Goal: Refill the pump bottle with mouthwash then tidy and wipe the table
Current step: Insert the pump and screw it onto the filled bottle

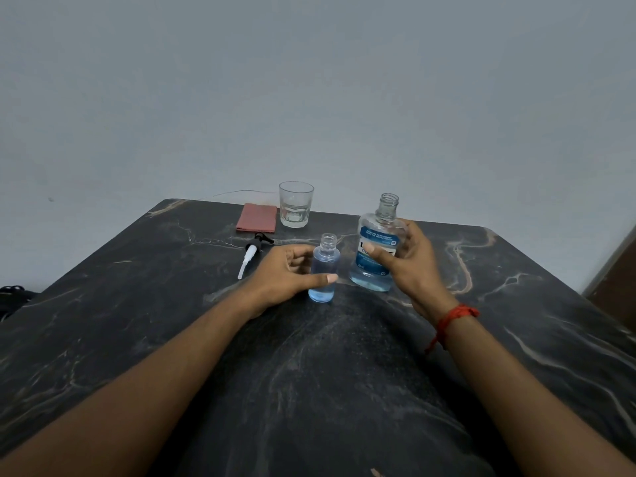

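Note:
A small clear pump bottle (pixel 323 270), uncapped and holding some blue liquid, stands upright mid-table. My left hand (pixel 285 273) curls around its left side, thumb in front of it. To its right stands the larger mouthwash bottle (pixel 377 249), open-necked with a blue label and blue liquid low inside. My right hand (pixel 409 259) wraps it from the right, thumb across the label. The pump head (pixel 253 251), black top with a white tube, lies on the table to the left.
A folded pink cloth (pixel 257 217) and a clear drinking glass (pixel 296 204) sit near the far edge of the dark marble table (pixel 344 373). A grey wall rises behind. A dark object (pixel 13 294) lies off the left edge.

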